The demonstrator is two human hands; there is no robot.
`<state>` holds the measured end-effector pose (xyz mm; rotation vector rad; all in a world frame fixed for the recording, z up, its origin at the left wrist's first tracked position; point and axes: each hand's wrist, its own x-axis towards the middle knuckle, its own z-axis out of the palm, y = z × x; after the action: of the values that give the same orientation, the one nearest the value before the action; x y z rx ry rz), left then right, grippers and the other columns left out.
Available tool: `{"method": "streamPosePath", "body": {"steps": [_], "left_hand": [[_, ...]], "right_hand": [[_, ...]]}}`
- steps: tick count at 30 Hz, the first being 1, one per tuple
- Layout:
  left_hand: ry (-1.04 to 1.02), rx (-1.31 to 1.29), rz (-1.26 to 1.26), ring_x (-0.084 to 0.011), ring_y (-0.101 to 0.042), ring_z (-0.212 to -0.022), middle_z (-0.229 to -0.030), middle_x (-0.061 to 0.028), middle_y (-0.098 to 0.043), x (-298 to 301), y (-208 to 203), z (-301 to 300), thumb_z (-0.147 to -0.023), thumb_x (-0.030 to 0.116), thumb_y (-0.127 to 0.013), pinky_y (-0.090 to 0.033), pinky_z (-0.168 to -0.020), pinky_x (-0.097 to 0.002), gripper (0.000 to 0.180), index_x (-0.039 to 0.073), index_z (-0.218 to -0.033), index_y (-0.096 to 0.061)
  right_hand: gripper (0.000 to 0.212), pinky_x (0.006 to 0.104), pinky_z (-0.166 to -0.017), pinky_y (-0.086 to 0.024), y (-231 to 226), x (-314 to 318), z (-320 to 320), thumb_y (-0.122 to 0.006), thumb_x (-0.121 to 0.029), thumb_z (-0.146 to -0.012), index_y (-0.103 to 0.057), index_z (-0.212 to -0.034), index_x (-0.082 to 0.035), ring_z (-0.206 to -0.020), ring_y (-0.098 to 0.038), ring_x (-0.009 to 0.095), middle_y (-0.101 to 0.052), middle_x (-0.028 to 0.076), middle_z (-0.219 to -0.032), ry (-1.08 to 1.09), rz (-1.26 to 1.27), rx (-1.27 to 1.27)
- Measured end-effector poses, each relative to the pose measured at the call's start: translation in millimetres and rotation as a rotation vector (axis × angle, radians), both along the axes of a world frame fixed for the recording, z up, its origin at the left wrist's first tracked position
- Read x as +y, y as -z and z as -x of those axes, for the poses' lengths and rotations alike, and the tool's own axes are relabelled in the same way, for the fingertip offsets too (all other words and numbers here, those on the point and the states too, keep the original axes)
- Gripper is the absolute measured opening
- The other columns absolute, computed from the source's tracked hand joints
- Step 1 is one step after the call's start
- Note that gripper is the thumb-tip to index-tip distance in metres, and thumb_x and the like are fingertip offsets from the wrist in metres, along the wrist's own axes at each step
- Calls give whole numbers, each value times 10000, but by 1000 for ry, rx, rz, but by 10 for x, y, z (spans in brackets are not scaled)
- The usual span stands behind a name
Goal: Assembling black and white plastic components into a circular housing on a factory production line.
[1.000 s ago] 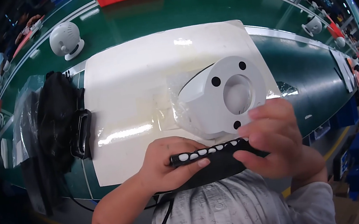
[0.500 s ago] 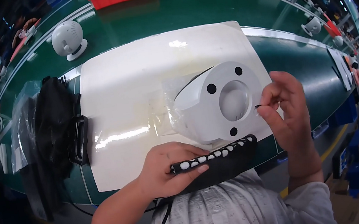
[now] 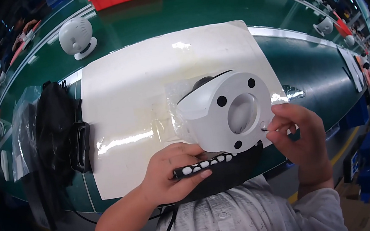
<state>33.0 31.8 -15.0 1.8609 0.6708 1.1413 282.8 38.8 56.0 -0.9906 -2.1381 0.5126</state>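
Right grip (image 3: 299, 136) pinches small dark piece (image 3: 264, 129) at white device (image 3: 213, 123).
Left grip (image 3: 170, 169) holds black sheet (image 3: 230, 170) edged with white ovals (image 3: 187, 170).

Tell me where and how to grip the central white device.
Probably pinch the base rim of the white device from the far right. Its flat base tilts up, edge exposed there; the left hand crowds the near side, the right hand the near right, and clear film lies at left.
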Motion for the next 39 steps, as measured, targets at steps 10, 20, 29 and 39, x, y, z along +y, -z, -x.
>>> {"method": "streamPosePath", "body": {"steps": [10,20,29,39], "left_hand": [[15,-19,13,-246,-573,-688,-848,-117,-596,45,69,-39,-648,10,-677,-445,-608,-295,149,18,-732,-555],[15,0,14,-246,-576,-704,-854,-115,-599,48,91,-7,-647,11,-677,-450,-621,-295,142,23,-716,-553],[2,-22,41,-249,-582,-739,-869,-110,-605,7,-28,12,-660,24,-667,-444,-648,-304,119,22,-749,-588],[65,34,267,-220,-590,-866,-1050,-148,-582,-86,-383,382,-699,-11,-630,-454,-737,-285,105,-26,-796,-592]], "right_hand": [[392,210,-492,-412,38,52,39,-554,53,-717,-500,-1096,-34,-537,-545,122,-595,87,-777,60,31,47],[394,251,-492,-422,-150,-110,56,-662,-66,-639,-568,-1022,-74,-531,-552,203,-625,58,-804,63,-184,-496],[250,207,-643,-391,143,226,-32,-680,-141,-705,-561,-872,1,-684,-484,62,-563,14,-758,87,678,211],[201,217,-646,-424,-345,1068,299,-573,-98,-788,-528,-965,-14,-718,-515,85,-558,33,-818,245,328,409]]}}
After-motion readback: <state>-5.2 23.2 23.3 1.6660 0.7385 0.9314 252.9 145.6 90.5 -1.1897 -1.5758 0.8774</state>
